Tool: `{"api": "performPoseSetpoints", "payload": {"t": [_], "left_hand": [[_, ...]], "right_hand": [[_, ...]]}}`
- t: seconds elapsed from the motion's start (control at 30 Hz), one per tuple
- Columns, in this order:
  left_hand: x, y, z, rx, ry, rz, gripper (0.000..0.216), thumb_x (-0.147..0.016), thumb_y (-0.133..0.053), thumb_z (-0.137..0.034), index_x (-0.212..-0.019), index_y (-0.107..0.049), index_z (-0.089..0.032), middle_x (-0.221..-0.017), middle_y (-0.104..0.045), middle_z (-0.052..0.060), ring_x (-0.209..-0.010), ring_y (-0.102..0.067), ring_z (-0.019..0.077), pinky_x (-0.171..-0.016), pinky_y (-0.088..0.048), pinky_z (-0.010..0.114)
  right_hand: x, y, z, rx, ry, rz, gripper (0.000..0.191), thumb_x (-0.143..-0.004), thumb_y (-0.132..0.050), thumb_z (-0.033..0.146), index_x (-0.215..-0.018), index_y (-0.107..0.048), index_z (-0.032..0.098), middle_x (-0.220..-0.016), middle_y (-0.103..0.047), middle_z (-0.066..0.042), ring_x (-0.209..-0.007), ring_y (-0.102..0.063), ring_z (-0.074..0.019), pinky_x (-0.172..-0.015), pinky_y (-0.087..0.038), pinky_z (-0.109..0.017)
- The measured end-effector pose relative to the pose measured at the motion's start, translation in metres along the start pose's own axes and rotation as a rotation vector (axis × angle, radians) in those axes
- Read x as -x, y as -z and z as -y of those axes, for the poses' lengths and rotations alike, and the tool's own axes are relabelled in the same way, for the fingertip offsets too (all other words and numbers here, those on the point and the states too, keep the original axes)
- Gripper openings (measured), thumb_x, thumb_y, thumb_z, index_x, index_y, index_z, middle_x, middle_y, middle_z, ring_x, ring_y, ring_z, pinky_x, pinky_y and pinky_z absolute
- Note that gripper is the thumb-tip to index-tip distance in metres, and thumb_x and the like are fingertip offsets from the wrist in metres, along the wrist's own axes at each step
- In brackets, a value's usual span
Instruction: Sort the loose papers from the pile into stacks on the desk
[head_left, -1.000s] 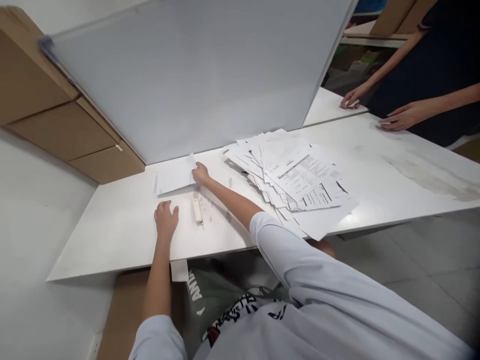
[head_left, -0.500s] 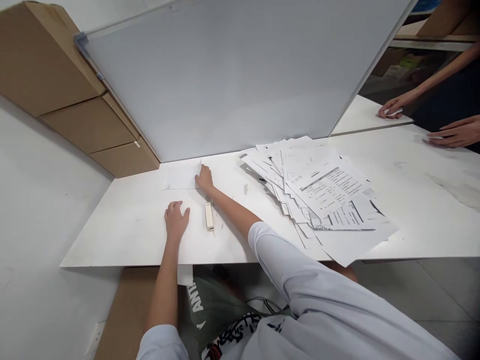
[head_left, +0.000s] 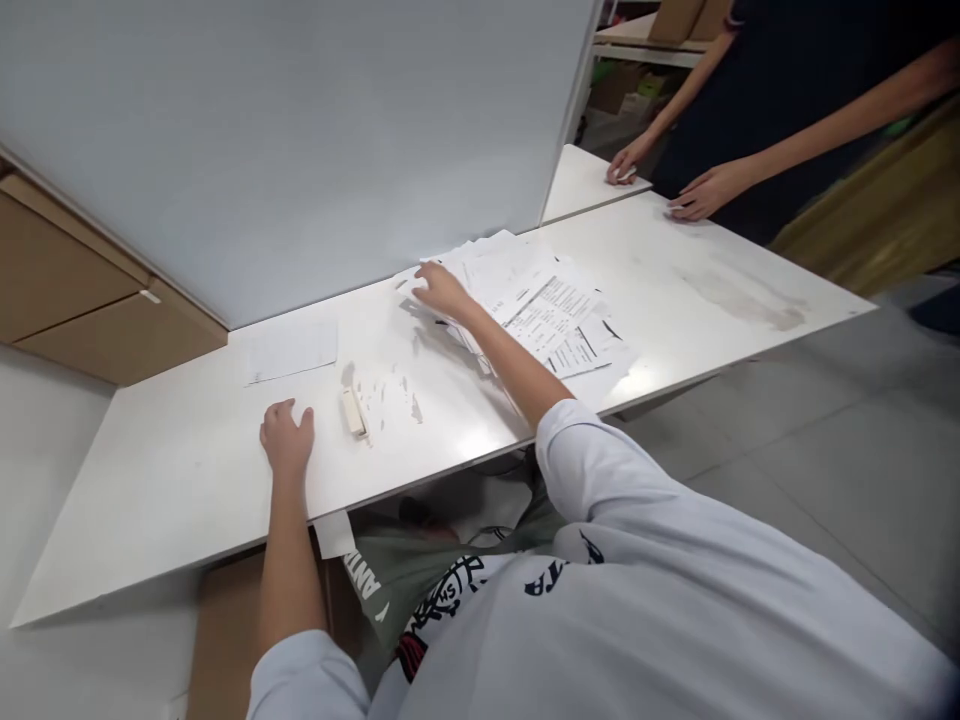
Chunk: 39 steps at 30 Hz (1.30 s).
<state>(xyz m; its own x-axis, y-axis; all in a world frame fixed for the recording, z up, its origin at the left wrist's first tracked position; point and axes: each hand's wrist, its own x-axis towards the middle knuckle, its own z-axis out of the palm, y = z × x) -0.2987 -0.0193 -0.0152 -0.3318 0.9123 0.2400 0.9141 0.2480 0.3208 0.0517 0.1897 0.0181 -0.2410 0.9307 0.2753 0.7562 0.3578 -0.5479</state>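
My left hand rests on the white table, fingers loosely curled, holding nothing. A small cream stapler-like object lies just right of it. My right hand reaches out and lies with fingers spread on the left edge of a fanned pile of printed papers. A single white sheet lies flat on the table near the whiteboard, apart from both hands.
A large whiteboard leans upright along the table's far side. Cardboard boxes stand at the left. Another person stands at the far right, their hands resting on the table. Scuff marks dot the table near the stapler.
My right hand has let go of the single sheet, which now lies flat, and moved right onto the paper pile. The left hand has stayed put. The camera swung.
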Motion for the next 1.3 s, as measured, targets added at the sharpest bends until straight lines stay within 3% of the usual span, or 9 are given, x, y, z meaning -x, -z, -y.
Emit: {"api": "performPoseSetpoints", "payload": {"t": [0.1, 0.17, 0.33, 0.47, 0.6, 0.73, 0.83, 1.1, 1.3], "left_hand": [[-0.002, 0.001, -0.002, -0.01, -0.012, 0.0, 0.046, -0.092, -0.048, -0.041, -0.129, -0.056, -0.015, -0.14, -0.05, 0.019, -0.138, -0.042, 0.0317, -0.119, -0.024, 0.052], [-0.003, 0.001, -0.003, -0.019, -0.019, -0.005, 0.047, -0.092, -0.049, -0.04, -0.13, -0.056, -0.014, -0.14, -0.051, 0.02, -0.138, -0.042, 0.0322, -0.119, -0.024, 0.052], [-0.004, -0.002, -0.003, -0.059, -0.033, -0.007, 0.047, -0.092, -0.051, -0.037, -0.131, -0.055, -0.012, -0.139, -0.05, 0.02, -0.137, -0.043, 0.0324, -0.118, -0.027, 0.05], [-0.003, -0.002, -0.005, -0.056, -0.03, -0.016, 0.047, -0.091, -0.053, -0.034, -0.131, -0.054, -0.009, -0.137, -0.051, 0.019, -0.135, -0.044, 0.0312, -0.117, -0.027, 0.049], [-0.001, -0.002, -0.008, -0.028, -0.018, -0.031, 0.045, -0.092, -0.055, -0.032, -0.13, -0.054, -0.009, -0.137, -0.051, 0.019, -0.134, -0.044, 0.0308, -0.117, -0.025, 0.05], [0.0, -0.003, -0.008, -0.032, -0.025, -0.023, 0.045, -0.092, -0.056, -0.031, -0.131, -0.053, -0.008, -0.137, -0.051, 0.019, -0.135, -0.043, 0.0299, -0.117, -0.026, 0.049], [-0.001, -0.003, -0.007, -0.038, -0.031, -0.022, 0.045, -0.092, -0.056, -0.031, -0.131, -0.053, -0.007, -0.137, -0.051, 0.019, -0.134, -0.044, 0.03, -0.117, -0.026, 0.05], [-0.002, -0.004, -0.005, -0.021, -0.024, -0.017, 0.046, -0.092, -0.056, -0.031, -0.131, -0.053, -0.007, -0.137, -0.05, 0.018, -0.134, -0.043, 0.0308, -0.117, -0.026, 0.051], [0.0, -0.003, -0.006, -0.018, -0.014, -0.011, 0.046, -0.092, -0.056, -0.031, -0.131, -0.053, -0.007, -0.137, -0.049, 0.017, -0.133, -0.044, 0.0314, -0.117, -0.025, 0.049]], "right_hand": [[0.045, 0.035, -0.049, 0.185, -0.151, -0.032, 0.092, -0.08, -0.065, 0.057, -0.15, -0.036, 0.005, -0.166, -0.009, -0.021, -0.154, 0.001, -0.0389, -0.121, 0.001, -0.062], [0.077, 0.047, -0.069, 0.232, -0.263, 0.013, 0.103, -0.08, -0.061, 0.062, -0.155, -0.023, 0.002, -0.166, 0.0, -0.024, -0.154, 0.006, -0.0396, -0.12, 0.002, -0.064], [0.136, 0.068, -0.084, 0.195, -0.259, 0.071, 0.092, -0.092, -0.037, 0.067, -0.157, -0.018, 0.005, -0.166, -0.006, -0.021, -0.155, -0.004, -0.0325, -0.124, -0.008, -0.055], [0.176, 0.079, -0.084, 0.238, -0.284, 0.092, 0.103, -0.086, -0.046, 0.073, -0.157, -0.016, 0.005, -0.166, -0.003, -0.024, -0.155, -0.004, -0.0369, -0.122, -0.013, -0.06], [0.206, 0.081, -0.086, 0.283, -0.212, 0.102, 0.082, -0.094, -0.044, 0.058, -0.154, -0.028, 0.006, -0.164, -0.02, -0.022, -0.153, -0.019, -0.0346, -0.122, -0.021, -0.055], [0.21, 0.086, -0.086, 0.261, -0.212, 0.004, 0.056, -0.1, -0.034, 0.042, -0.14, -0.052, 0.009, -0.153, -0.045, -0.018, -0.143, -0.04, -0.0308, -0.115, -0.037, -0.048], [0.208, 0.093, -0.083, 0.222, -0.246, -0.004, 0.048, -0.1, -0.033, 0.038, -0.127, -0.064, 0.012, -0.147, -0.053, -0.016, -0.138, -0.047, -0.0304, -0.109, -0.044, -0.047], [0.202, 0.096, -0.084, 0.195, -0.274, 0.037, 0.051, -0.096, -0.044, 0.044, -0.132, -0.058, 0.012, -0.155, -0.042, -0.017, -0.142, -0.041, -0.0332, -0.111, -0.041, -0.049], [0.195, 0.09, -0.08, 0.376, -0.233, 0.016, 0.041, -0.093, -0.049, 0.035, -0.125, -0.06, 0.011, -0.146, -0.052, -0.02, -0.132, -0.047, -0.0376, -0.099, -0.046, -0.051]]}}
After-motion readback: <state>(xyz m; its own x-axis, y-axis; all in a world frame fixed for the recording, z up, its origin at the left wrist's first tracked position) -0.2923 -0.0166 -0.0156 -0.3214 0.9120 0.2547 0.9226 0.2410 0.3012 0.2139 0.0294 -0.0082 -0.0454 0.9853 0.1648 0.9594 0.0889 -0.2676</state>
